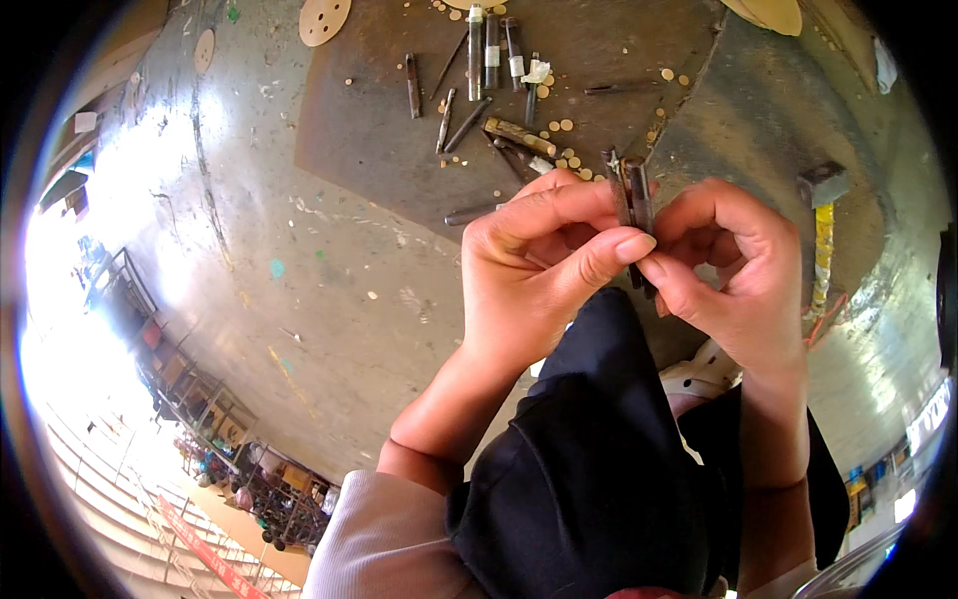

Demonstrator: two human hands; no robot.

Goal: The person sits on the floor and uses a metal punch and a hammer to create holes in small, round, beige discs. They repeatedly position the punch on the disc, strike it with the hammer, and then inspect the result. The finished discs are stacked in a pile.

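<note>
In front of me, my left hand (539, 255) and my right hand (733, 265) meet above my knee. Both are closed in a pinch on dark, slim metal punches (640, 195) held upright side by side. My left thumb presses across them, while my right thumb and fingers grip their lower right side. Where one punch ends and the other begins is partly hidden by the fingers. Beyond my hands, more metal punches (474, 60) lie scattered on a brown sheet (369, 150), some wrapped with white tape. Small tan discs (567, 126) are strewn among them.
To the right lies a hammer (823, 215) with a block head and yellow handle. Larger tan discs with holes (324, 20) lie at the far edge. My shoe (702, 371) rests below my right hand. Racks of assorted items (279, 489) stand at the lower left.
</note>
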